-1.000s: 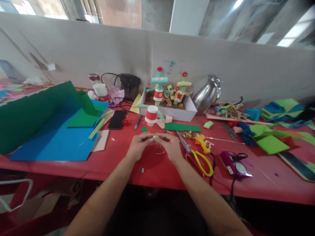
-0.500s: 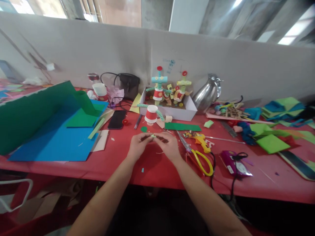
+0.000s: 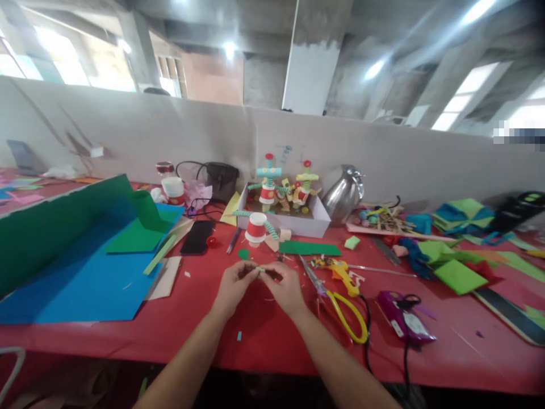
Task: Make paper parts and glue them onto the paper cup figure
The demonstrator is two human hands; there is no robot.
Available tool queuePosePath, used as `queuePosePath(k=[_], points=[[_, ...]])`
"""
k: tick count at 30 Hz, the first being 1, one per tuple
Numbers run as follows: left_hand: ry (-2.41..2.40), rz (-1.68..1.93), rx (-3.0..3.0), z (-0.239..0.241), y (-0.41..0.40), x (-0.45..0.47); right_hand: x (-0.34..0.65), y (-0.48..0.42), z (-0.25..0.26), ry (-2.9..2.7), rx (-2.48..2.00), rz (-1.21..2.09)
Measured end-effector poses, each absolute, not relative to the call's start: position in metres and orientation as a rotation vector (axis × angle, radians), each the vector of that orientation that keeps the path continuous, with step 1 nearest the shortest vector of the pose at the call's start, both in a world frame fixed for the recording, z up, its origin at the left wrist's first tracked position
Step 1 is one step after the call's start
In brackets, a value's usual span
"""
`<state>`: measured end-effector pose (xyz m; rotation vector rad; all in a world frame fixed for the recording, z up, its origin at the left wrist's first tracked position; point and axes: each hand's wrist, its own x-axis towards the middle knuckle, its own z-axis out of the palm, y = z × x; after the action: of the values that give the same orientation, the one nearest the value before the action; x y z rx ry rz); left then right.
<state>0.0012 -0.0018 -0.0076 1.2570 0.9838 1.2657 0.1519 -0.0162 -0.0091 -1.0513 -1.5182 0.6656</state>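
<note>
My left hand (image 3: 237,284) and my right hand (image 3: 283,287) meet above the red table, fingertips pinched together. Between them is a small piece of light green paper (image 3: 261,271), mostly covered by the fingers. Just beyond stands a red-and-white paper cup (image 3: 256,228) with folded green paper-spring arms. A green paper disc (image 3: 243,254) lies behind my left hand, and a green paper strip (image 3: 310,248) behind my right. Yellow-handled scissors (image 3: 347,315) rest to the right of my right hand, beside a yellow glue gun (image 3: 340,274).
Paper-cup figures (image 3: 268,193) stand in a white box (image 3: 298,225) at the back, beside a steel jug (image 3: 343,196). Blue card (image 3: 85,292) and a phone (image 3: 197,237) lie left. A purple packet (image 3: 404,318) with a cord sits right, near colored paper (image 3: 460,272).
The camera view has tilted up, so the table and everything on it sits lower in the picture. Both hands keep their pinch on the small paper piece, with slight finger movement.
</note>
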Motion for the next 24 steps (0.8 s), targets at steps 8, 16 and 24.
queuePosePath(k=[8, 16, 24], points=[[1.037, 1.203, 1.321, -0.012, 0.006, -0.005, 0.148, -0.01, -0.016, -1.401, -1.086, 0.841], [1.108, 1.162, 1.292, -0.011, 0.006, -0.005, 0.152, -0.007, -0.018, -1.488, -1.114, 0.909], [1.147, 1.166, 1.26, -0.007, 0.004, -0.005, 0.15, -0.007, -0.019, -1.492, -1.158, 1.022]])
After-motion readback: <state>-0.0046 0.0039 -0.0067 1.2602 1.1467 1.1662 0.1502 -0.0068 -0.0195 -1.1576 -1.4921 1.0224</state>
